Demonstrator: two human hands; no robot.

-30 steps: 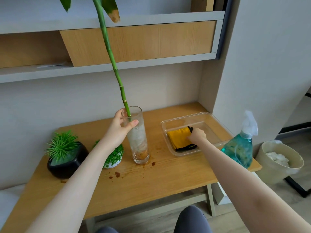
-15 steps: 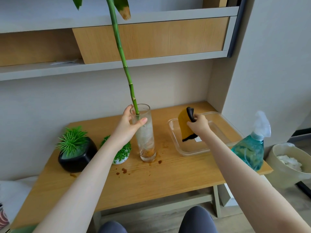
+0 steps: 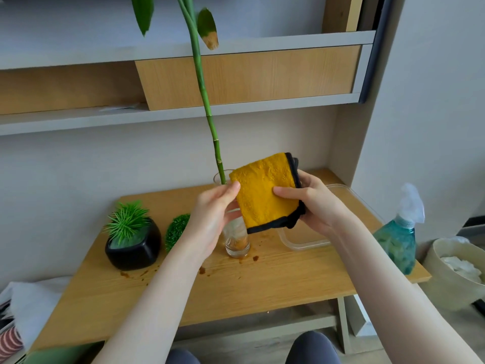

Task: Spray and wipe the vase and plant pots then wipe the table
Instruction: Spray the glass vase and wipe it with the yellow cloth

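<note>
Cloth (image 3: 265,190), lifted from tray (image 3: 349,195), is now being pinched by right hand (image 3: 315,206) and left hand (image 3: 212,219), which has released vase (image 3: 236,243); wiping is imminent.

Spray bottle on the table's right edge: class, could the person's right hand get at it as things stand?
Probably yes, but not freely: nothing stands between the right hand and the spray bottle, yet that hand is holding the yellow cloth.
</note>
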